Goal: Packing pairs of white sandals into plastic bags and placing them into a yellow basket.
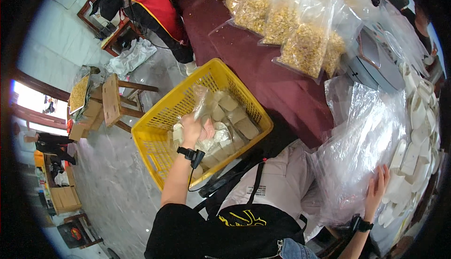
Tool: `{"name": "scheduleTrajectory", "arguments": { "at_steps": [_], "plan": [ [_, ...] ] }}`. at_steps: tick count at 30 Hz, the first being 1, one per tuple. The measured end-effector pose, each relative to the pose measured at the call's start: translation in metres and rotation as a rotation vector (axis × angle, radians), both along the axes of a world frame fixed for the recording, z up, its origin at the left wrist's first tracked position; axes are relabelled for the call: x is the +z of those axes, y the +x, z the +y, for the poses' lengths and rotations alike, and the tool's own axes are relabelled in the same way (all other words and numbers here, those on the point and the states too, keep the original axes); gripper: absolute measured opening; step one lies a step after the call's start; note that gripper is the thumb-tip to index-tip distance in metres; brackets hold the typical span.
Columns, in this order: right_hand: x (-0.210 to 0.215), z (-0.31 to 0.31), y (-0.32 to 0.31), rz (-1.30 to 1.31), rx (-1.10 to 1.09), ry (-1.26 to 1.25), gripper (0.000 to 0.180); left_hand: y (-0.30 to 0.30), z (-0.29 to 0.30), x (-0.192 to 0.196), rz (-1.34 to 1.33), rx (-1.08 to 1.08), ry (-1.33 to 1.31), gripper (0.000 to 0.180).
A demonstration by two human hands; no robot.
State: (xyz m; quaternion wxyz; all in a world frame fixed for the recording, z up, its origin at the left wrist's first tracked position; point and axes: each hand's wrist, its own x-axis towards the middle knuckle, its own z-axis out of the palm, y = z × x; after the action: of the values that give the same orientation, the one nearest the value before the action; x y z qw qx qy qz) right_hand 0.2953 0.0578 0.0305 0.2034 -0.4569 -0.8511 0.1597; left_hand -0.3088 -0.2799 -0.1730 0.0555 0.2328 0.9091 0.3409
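Observation:
My left hand (190, 128) reaches down into a yellow plastic basket (155, 162). Its fingers are closed on a clear plastic bag (202, 100) that sticks up above the other packets; their tips are partly hidden. Around it lie several pale, blocky packets (229, 103) and a pinkish piece (207, 128). Over on the right, my right hand (376, 186) rests with fingers outstretched at the edge of a pile of flat clear plastic bags (359, 137). Nothing shows in its grasp.
Clear bags of yellow flakes (304, 45) stand in a row on the dark red tabletop (291, 101). Beside them sits a grey device (376, 69). White scoop-like pieces (408, 165) fill the right edge. A wooden stool (112, 100) and a person in a red apron (155, 3) are beyond the basket.

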Motion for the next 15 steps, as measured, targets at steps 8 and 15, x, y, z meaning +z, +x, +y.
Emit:
{"name": "scheduleTrajectory", "arguments": {
  "at_steps": [8, 15],
  "plan": [
    [0.0, 0.0, 0.0, -0.033, -0.017, 0.03, 0.046, 0.065, 0.078, -0.081, -0.268, -0.328, -0.288, 0.082],
    [0.012, -0.002, -0.002, -0.037, -0.066, -0.076, 0.046, 0.059, 0.101, -0.097, -0.633, -0.654, -0.356, 0.081]
  ]
}}
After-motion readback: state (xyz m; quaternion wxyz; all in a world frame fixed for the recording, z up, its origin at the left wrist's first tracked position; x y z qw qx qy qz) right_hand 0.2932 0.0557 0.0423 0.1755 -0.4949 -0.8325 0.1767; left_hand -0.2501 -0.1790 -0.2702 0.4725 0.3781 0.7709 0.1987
